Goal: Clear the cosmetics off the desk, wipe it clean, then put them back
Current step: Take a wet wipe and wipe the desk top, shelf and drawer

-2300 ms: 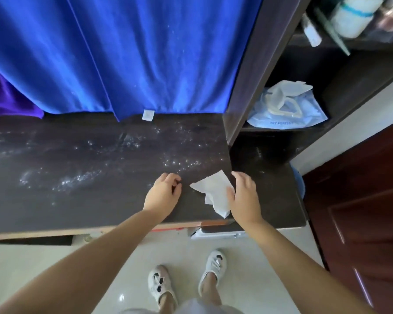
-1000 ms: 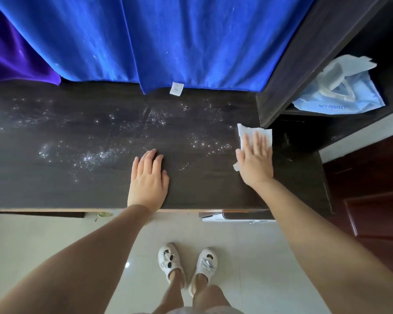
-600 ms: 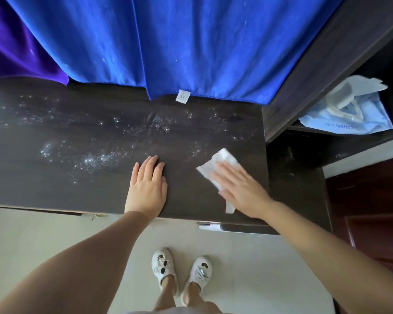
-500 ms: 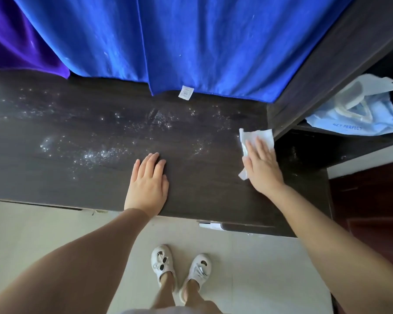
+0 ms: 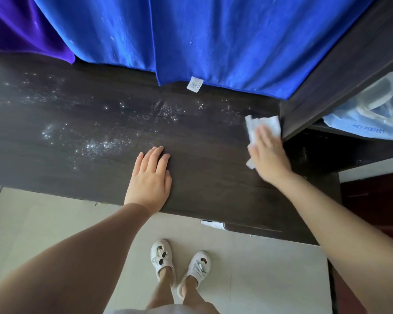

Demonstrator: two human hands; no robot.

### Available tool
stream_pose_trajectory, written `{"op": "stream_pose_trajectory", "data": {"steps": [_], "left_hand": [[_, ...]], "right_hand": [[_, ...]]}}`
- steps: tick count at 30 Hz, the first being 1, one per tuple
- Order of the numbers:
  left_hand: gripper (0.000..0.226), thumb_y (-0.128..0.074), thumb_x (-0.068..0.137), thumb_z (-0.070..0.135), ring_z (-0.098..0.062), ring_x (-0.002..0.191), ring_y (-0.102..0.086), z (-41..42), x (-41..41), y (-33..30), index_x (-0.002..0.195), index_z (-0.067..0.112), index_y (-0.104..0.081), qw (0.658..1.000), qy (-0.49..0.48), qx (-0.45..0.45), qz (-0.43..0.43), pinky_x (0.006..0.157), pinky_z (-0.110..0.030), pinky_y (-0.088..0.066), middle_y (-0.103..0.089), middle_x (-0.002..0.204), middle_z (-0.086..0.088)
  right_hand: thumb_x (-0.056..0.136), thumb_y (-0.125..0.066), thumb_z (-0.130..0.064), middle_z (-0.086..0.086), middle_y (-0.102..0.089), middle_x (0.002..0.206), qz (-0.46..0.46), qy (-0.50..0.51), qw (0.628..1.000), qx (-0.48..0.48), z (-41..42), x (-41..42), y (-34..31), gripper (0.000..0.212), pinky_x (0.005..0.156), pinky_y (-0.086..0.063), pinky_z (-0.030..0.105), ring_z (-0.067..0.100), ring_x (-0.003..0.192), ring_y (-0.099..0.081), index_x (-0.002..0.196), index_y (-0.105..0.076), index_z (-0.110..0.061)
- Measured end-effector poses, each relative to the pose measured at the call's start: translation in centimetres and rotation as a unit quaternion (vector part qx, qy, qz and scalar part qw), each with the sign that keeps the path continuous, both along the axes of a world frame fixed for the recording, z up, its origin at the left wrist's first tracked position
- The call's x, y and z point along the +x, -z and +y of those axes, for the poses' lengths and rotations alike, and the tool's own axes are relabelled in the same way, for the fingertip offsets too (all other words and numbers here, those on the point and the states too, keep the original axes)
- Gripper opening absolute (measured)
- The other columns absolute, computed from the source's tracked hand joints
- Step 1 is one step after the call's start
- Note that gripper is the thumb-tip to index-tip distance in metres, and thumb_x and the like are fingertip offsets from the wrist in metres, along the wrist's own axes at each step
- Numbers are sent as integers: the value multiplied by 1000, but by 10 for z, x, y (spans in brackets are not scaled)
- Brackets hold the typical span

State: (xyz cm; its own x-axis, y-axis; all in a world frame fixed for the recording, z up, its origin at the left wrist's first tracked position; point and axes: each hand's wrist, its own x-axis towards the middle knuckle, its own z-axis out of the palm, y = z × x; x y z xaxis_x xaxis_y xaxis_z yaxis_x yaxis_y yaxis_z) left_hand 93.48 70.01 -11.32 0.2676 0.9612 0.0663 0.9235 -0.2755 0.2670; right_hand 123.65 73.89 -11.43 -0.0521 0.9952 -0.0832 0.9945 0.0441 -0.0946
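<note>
Dark wood-grain desk (image 5: 202, 159), speckled; crumpled paper tissue (image 5: 262, 125).

One worktop (image 5: 213, 177), dark wood, speckled with pale dust. One white wipe (image 5: 264, 124) lies on it. Two hands are on the worktop: the left hand (image 5: 150, 177) and the right hand (image 5: 268, 152). Two cloths hang behind: one blue cloth (image 5: 213, 37) bearing one small white label (image 5: 195, 83), and one purple cloth (image 5: 21, 26). One pale blue bag (image 5: 372, 118) sits on one shelf (image 5: 349, 132). Two white shoes (image 5: 179, 261) stand on the floor.
</note>
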Motion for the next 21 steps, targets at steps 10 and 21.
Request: {"op": "stream_pose_trajectory", "data": {"steps": [10,21], "left_hand": [[44,-28,88,22,-30,126,-36,1,0,0,121,2,-49,1000,1,-3,8,112,-42,-16,-48,134,-18],[42,-31,87,21,-27,125,-34,2,0,1,119,3,-52,1000,2,10,12,111,-41,-16,-51,131,-17]], "right_hand": [[93,-20,-48,5,-11,158,46,-260,961,-85,3,-103,-11,65,119,-4,38,20,146,-6,148,-14,-12],[98,-21,-43,19,3,157,31,182,982,-37,93,-73,-1,64,118,3,47,29,145,5,147,-4,-5]]}}
